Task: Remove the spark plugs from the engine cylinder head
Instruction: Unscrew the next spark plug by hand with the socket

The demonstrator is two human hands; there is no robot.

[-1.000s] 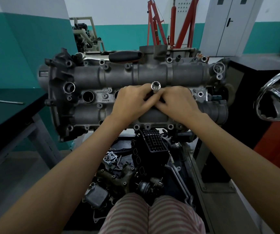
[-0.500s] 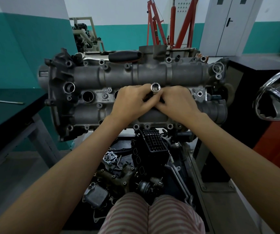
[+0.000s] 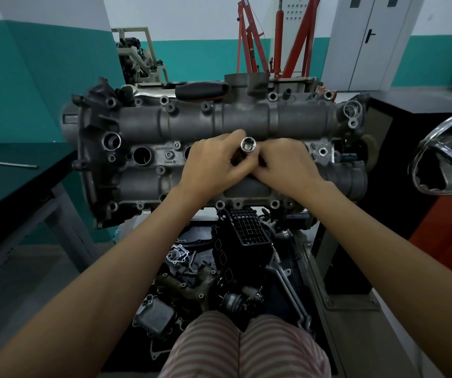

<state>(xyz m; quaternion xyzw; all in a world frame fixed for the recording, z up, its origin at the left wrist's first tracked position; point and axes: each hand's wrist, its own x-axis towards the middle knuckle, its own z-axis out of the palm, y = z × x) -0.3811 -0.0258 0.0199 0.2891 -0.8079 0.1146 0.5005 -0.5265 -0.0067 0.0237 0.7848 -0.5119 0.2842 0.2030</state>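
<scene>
A: Spark plugs? None visible; the head point(image 3: 219, 126) fills the middle of the head view, one open well at 9 o'clock from the hands.

B: And the hands?

A: Left hand point(image 3: 214, 165) and right hand point(image 3: 287, 165) meet at the centre, fingers curled around a socket point(image 3: 248, 144) standing up between them.

B: Anything else?

A: A black-handled tool point(image 3: 201, 90) lies at 12 o'clock.

The cylinder head point(image 3: 219, 126) bears small cast lettering, too blurred to read.
</scene>
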